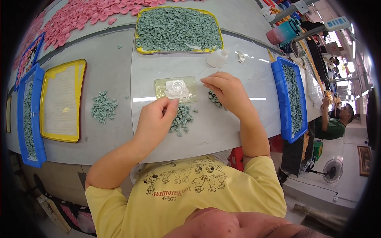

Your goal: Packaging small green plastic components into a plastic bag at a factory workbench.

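My left hand (155, 121) is closed in a pinch at the near edge of a greenish see-through pad (191, 93). Whatever its fingertips hold is too small to make out. To the right of the pad, my right hand (229, 92) hovers with thumb and fingers pressed together; nothing I can name shows in them. A small clear round dish (177, 85) rests on white paper (170, 93) on the pad. Small grey-green pieces lie in a pile (182, 119) beside my left hand. Another pile (214, 98) is partly hidden under my right hand.
A yellow-edged tray (139, 23) full of grey-green pieces stands at the back, near a white squeeze bottle (217, 58). Blue bins (37, 131) flank the table, the right one (282, 99) close. Left are a yellow-framed tray (61, 101) and a loose pile (104, 107).
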A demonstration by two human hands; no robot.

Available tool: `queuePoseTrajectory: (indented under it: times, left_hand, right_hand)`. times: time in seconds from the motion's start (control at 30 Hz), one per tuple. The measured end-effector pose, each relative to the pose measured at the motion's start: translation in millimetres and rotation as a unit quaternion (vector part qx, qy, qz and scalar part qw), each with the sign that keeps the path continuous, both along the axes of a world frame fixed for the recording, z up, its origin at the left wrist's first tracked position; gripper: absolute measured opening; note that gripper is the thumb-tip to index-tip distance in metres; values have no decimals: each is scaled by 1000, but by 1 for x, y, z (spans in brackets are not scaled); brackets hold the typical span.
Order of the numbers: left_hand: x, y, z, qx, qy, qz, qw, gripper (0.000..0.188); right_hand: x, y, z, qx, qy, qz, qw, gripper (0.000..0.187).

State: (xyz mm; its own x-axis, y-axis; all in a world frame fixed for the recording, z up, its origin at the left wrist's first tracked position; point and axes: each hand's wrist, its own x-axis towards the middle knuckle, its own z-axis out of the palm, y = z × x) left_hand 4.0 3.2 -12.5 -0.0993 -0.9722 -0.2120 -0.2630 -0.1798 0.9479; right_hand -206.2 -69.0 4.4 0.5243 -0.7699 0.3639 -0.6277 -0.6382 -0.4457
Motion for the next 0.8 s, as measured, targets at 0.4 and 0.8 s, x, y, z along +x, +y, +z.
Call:
queuePoseTrajectory:
  times: [0.4, 0.8]
  left_hand:
    - [17, -22, -3, 254, 472, 39, 843, 20]
    - [22, -22, -5, 277, 573, 49, 770, 19]
  right_hand:
    - [-7, 0, -14, 121, 188, -13, 975, 12]
    - [12, 3, -14, 105, 73, -2, 992, 16]
